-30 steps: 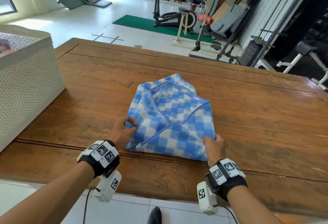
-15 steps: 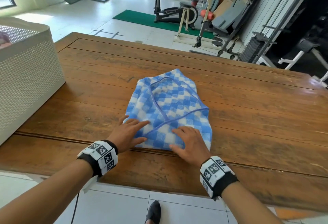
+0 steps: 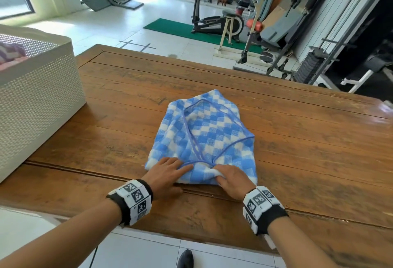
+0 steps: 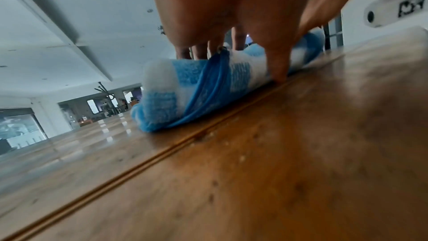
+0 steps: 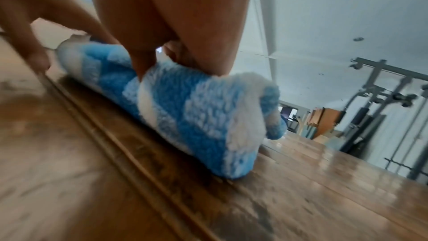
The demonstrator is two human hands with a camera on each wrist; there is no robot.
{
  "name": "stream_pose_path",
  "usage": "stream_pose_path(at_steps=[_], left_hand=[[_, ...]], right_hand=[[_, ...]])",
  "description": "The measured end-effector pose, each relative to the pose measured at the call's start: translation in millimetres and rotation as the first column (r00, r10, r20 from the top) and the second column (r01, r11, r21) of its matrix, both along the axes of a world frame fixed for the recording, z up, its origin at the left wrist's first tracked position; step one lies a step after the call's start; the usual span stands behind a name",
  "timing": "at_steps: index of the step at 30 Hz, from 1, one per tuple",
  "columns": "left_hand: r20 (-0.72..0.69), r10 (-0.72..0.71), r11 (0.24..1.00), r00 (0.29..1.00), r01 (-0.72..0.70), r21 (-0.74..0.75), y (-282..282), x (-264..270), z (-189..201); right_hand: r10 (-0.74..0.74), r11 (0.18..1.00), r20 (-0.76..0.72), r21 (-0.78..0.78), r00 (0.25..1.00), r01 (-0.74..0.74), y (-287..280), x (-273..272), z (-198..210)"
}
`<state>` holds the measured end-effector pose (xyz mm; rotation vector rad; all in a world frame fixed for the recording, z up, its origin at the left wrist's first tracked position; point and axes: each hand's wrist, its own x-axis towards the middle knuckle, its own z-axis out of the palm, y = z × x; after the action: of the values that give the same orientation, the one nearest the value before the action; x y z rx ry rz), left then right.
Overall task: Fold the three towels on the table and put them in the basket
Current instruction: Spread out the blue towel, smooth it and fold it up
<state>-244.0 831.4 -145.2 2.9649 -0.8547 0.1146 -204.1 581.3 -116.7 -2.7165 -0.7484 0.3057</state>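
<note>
Blue-check towel point(image 3: 204, 140) lies near mid front edge of the surface point(image 3: 297, 131); left hand point(image 3: 164, 173) w/ thumb tucked under and right hand point(image 3: 230, 179) each grip its bunched near edge, so they'd best lift both sides evenly & fold away square before the basket point(image 3: 42, 89) at the left edge.

Bright window daylight, glare on the table point(image 5: 347, 177), blurred wrist views, bowed wide-angle edges.

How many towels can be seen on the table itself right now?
1: the blue checked towel near the front edge of the table, under both hands. Some fabric shows inside the white basket; its contents are mostly hidden.
</note>
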Motion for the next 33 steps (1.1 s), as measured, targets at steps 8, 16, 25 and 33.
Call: stream_pose_path(at_steps=[8, 16, 25, 33], left_hand=[[-0.394, 0.171, 0.939, 0.903, -0.271, -0.213, 1, 46, 16], [-0.570, 0.239, 0.907, 0.786, -0.390, -0.158, -7, 86, 22], [0.178, -0.050, 0.991, 0.983, 0.027, 0.130, -17, 87, 26], [-0.320, 0.090, 0.994, 0.943, -0.064, 0.093, -12, 141, 36]], right_hand=[[0.053, 0.995, 0.246, -0.093, 0.968, -0.031, 5, 5, 8], [0.091, 0.943, 0.216, -0.332, 0.972, -0.015, 13, 30, -3], [0.014, 1.000, -0.407, 0.004, 0.913, -0.014, 7, 128, 1], [0.090, 0.940, 0.042, -0.334, 0.995, -0.071, 22, 137, 39]])
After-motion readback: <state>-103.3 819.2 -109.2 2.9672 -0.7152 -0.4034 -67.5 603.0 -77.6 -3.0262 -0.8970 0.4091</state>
